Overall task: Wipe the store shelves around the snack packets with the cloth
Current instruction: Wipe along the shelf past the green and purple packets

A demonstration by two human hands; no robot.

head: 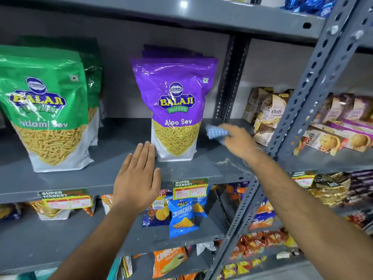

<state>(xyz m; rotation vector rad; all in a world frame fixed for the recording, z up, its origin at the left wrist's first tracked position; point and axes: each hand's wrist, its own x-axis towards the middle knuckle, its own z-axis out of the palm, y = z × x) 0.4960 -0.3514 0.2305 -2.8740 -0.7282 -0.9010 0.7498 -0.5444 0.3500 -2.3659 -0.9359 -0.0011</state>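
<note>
A purple Aloo Sev packet stands upright on the grey shelf, with more purple packets behind it. Green Ratlami Sev packets stand to the left. My right hand reaches onto the shelf just right of the purple packet and holds a blue checked cloth against the shelf surface; the hand is motion-blurred. My left hand is flat and open, fingers together, at the shelf's front, its fingertips beside the purple packet's lower left corner.
A perforated grey upright crosses diagonally at the right. Biscuit boxes fill the neighbouring shelf. Price tags hang on the shelf edge. Small snack packets sit on the lower shelves. Dust specks lie on the shelf near the right front corner.
</note>
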